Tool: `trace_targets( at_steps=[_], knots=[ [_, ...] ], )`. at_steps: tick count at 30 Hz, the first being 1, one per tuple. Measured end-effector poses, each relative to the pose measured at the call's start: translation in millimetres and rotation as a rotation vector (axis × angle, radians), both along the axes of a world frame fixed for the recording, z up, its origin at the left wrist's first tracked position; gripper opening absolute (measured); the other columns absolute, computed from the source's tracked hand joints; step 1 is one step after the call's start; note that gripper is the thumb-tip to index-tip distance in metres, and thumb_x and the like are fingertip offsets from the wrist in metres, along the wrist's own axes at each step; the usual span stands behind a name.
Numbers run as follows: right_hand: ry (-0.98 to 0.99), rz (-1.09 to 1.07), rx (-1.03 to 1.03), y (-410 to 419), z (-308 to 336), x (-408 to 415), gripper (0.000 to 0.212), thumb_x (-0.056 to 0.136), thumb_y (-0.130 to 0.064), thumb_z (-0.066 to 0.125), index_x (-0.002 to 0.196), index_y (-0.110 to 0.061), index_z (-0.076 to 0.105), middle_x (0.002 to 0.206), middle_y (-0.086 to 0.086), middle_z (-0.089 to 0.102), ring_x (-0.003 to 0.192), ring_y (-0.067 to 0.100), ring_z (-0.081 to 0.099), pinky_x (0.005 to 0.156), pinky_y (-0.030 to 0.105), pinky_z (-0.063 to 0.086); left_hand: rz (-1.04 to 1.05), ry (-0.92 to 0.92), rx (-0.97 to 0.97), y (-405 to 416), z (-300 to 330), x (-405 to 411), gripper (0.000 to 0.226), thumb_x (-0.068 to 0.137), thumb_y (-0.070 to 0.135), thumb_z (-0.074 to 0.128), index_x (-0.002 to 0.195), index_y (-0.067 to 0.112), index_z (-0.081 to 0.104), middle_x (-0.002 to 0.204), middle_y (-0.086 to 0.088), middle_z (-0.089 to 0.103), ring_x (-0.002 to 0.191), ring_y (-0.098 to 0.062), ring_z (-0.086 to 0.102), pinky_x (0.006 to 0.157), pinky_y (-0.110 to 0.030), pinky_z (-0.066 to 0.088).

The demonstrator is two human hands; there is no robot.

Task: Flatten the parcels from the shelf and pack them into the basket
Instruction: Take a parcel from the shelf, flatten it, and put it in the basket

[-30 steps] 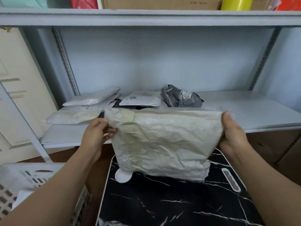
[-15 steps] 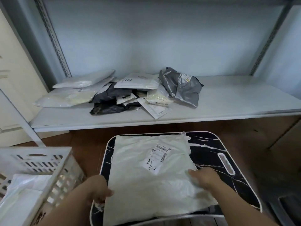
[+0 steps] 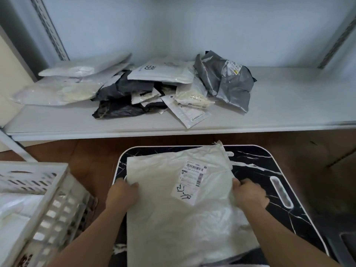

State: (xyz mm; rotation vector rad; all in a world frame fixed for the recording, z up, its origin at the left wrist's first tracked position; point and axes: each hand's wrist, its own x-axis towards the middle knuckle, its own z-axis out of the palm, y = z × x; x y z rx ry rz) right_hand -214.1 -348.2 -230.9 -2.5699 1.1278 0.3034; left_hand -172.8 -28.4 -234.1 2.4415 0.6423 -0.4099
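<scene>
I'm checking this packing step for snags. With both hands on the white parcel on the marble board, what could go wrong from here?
The white parcel is still wrinkled, so it may go into the basket poorly flattened. The left hand and right hand grip only its side edges, so the thin bag could tear or slip. The basket already holds white bags, so space may be tight.

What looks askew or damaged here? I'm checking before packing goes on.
The white parcel lies crooked on the black marble-patterned board, gripped by the left hand and right hand. On the shelf, the grey parcel is badly crumpled. Nothing looks spilled.
</scene>
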Motion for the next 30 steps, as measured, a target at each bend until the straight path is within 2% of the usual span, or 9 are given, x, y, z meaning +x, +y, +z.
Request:
trace_targets(
  at_steps=[6,10,15,17,20,22,24,27,30],
  knots=[
    [-0.301,0.197,0.201,6.0,-6.7,14.1,0.015,0.098,-0.023,0.047,0.086,-0.023,0.056,0.087,0.008,0.065,0.083,0.029,0.058,0.077,0.035,0.048,-0.142,-0.157,0.444,-23.2,21.7,10.6,0.042,0.091,0.027,0.05,0.129,0.011,0.045,0.128,-0.011,0.048,0.119,-0.03,0.046,0.097,-0.041,0.039],
    [-0.422,0.635,0.343,22.7,8.0,27.8,0.021,0.096,-0.019,0.05,0.076,-0.021,0.053,0.078,0.001,0.059,0.079,0.024,0.052,0.077,0.039,0.042,-0.395,-0.385,0.285,-45.1,31.4,37.3,0.061,0.094,0.041,0.051,0.145,0.012,0.034,0.15,-0.008,0.034,0.137,-0.027,0.032,0.112,-0.043,0.028],
    [-0.509,1.037,0.165,46.9,24.7,46.4,0.025,0.094,-0.034,0.048,0.094,-0.019,0.068,0.08,-0.004,0.055,0.085,0.02,0.05,0.078,0.034,0.032,-0.16,-0.309,-0.18,-56.6,54.3,54.7,0.065,0.09,0.046,0.058,0.143,0.014,0.039,0.14,-0.01,0.048,0.126,-0.029,0.046,0.105,-0.041,0.037],
    [-0.495,0.972,0.13,48.7,32.5,49.4,0.022,0.097,-0.036,0.05,0.102,-0.023,0.067,0.09,-0.006,0.06,0.096,0.018,0.052,0.085,0.033,0.029,0.006,-0.311,-0.407,-49.0,59.3,52.4,0.034,0.09,0.032,0.065,0.118,0.012,0.064,0.11,-0.007,0.062,0.094,-0.022,0.057,0.083,-0.031,0.046],
    [-0.422,0.698,0.041,39.1,37.9,46.8,0.042,0.097,-0.048,0.029,0.11,-0.026,0.062,0.104,-0.002,0.061,0.108,0.019,0.051,0.089,0.034,0.025,0.131,-0.302,-0.579,-30.9,62.0,46.2,0.01,0.086,0.024,0.07,0.081,0.016,0.067,0.084,-0.004,0.058,0.069,-0.017,0.053,0.061,-0.027,0.046],
    [-0.344,0.408,-0.066,22.2,33.6,44.0,0.049,0.098,-0.05,0.026,0.124,-0.022,0.057,0.122,0.006,0.057,0.12,0.025,0.045,0.099,0.04,0.026,0.165,-0.265,-0.708,-19.5,60.7,42.1,0.011,0.086,0.022,0.071,0.078,0.015,0.066,0.082,-0.009,0.058,0.065,-0.019,0.055,0.056,-0.027,0.05],
    [-0.305,0.092,0.164,5.6,29.4,41.0,0.056,0.095,-0.056,0.038,0.129,-0.014,0.054,0.13,0.013,0.053,0.123,0.032,0.044,0.105,0.046,0.031,0.178,-0.249,-0.788,-10.3,62.0,37.6,0.009,0.086,0.02,0.07,0.082,0.013,0.066,0.084,-0.012,0.06,0.065,-0.02,0.058,0.059,-0.029,0.05],
    [-0.385,-0.106,0.642,3.2,20.3,35.2,0.046,0.093,-0.052,0.049,0.099,-0.008,0.063,0.106,0.011,0.063,0.1,0.029,0.057,0.093,0.042,0.045,0.253,-0.165,-0.866,-3.6,56.1,34.3,0.025,0.082,0.024,0.074,0.096,0.006,0.063,0.092,-0.014,0.065,0.075,-0.023,0.063,0.071,-0.035,0.054],
    [-0.507,-0.084,0.628,17.8,22.3,30.3,0.039,0.095,-0.042,0.051,0.069,-0.014,0.048,0.076,0.005,0.053,0.078,0.023,0.046,0.072,0.034,0.039,0.269,0.011,-0.684,-2.0,48.3,27.4,0.044,0.077,0.032,0.079,0.098,-0.003,0.063,0.091,-0.018,0.069,0.081,-0.03,0.067,0.081,-0.042,0.056]
  ],
)
